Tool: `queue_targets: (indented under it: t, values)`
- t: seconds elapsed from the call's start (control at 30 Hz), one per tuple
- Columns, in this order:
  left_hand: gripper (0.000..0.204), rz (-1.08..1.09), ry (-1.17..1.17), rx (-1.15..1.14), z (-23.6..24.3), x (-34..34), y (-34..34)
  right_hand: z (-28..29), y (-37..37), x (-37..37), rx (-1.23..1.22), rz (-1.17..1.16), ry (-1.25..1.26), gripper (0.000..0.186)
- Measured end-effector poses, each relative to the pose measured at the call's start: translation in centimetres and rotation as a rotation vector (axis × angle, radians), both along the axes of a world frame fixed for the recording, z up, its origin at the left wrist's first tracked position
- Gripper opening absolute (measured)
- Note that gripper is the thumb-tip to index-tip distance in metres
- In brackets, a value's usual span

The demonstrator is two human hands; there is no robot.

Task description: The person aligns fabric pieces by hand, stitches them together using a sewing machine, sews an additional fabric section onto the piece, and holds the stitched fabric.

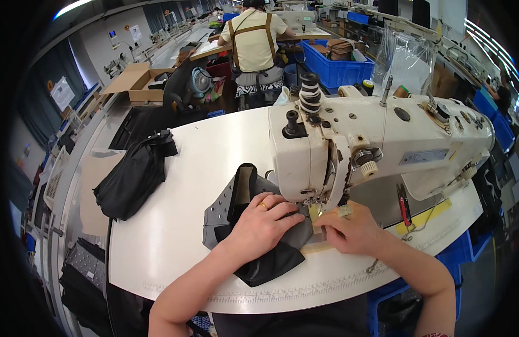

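Note:
A white sewing machine (338, 129) stands over a pale curved table (192, 281), its needle area low at the middle. Under it lies a black and grey fabric piece (214, 216) with rows of small studs or holes and a raised black loop. My left hand (259, 224), with a ring on one finger, lies over this piece, fingers stretched towards the presser foot and pressing it down. Just right of the needle, my right hand (352, 230) has its fingers curled and thumb pressed in, close to the fabric's edge. What its fingertips hold is hidden.
Red-handled snips (403, 205) and a thin chain (425, 221) lie right of my right hand. A black fabric bundle (136, 180) rests on the table's left edge. Beyond the machine are a blue crate (338, 66), an open cardboard box (138, 81) and a seated person (254, 42).

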State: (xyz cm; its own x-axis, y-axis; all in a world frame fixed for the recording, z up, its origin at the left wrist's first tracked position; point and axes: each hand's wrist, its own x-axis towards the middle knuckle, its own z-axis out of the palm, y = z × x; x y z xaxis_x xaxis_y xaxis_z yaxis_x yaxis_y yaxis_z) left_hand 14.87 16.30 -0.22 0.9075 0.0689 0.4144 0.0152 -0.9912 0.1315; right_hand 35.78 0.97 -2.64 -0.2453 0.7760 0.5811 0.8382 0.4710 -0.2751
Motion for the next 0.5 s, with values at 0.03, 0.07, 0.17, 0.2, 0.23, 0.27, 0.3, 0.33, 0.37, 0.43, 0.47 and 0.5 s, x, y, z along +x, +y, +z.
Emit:
queue_targets:
  t: [0.03, 0.07, 0.17, 0.2, 0.23, 0.27, 0.3, 0.33, 0.37, 0.43, 0.47, 0.5]
  values:
    - [0.036, 0.008, -0.014, -0.011, -0.1, -0.1, 0.0, 0.4, 0.0, -0.2, 0.003, -0.102, -0.046, 0.030]
    - [0.036, 0.000, -0.020, -0.032, -0.3, -0.1, 0.1, 0.6, -0.1, -0.4, 0.007, -0.203, -0.093, 0.033]
    - [0.035, -0.008, -0.066, -0.022, -0.9, 0.0, 0.6, 0.2, 0.1, -0.5, 0.025, -0.211, -0.201, 0.037]
    - [0.035, -0.015, -0.079, -0.037, -1.1, 0.0, 0.7, 0.4, 0.1, -0.6, 0.020, -0.205, -0.209, 0.037]
    - [0.035, -0.023, -0.092, -0.052, -1.3, 0.0, 0.7, 0.5, 0.1, -0.6, 0.017, -0.209, -0.214, 0.037]
    - [0.035, -0.019, -0.096, -0.057, -1.4, 0.0, 0.7, 0.6, 0.1, -0.7, 0.015, -0.213, -0.218, 0.038]
    - [0.034, -0.016, -0.105, -0.056, -1.5, 0.0, 0.7, 0.6, 0.1, -0.6, 0.009, -0.211, -0.221, 0.038]
    - [0.034, -0.013, -0.114, -0.054, -1.6, 0.0, 0.7, 0.6, 0.1, -0.6, 0.001, -0.208, -0.203, 0.038]
    - [0.034, -0.012, -0.113, -0.059, -1.6, 0.1, 0.7, 0.6, 0.2, -0.6, -0.007, -0.206, -0.185, 0.038]
    - [0.033, -0.013, -0.110, -0.045, -1.2, 0.1, 0.7, 0.6, 0.2, -0.5, 0.001, -0.212, -0.197, 0.038]
    - [0.031, -0.008, -0.098, -0.052, -1.1, 0.2, 0.6, 0.6, 0.2, -0.6, 0.014, -0.217, -0.209, 0.038]
    - [0.031, -0.007, -0.094, -0.053, -1.1, 0.3, 0.7, 0.7, 0.1, -0.7, 0.013, -0.217, -0.206, 0.038]
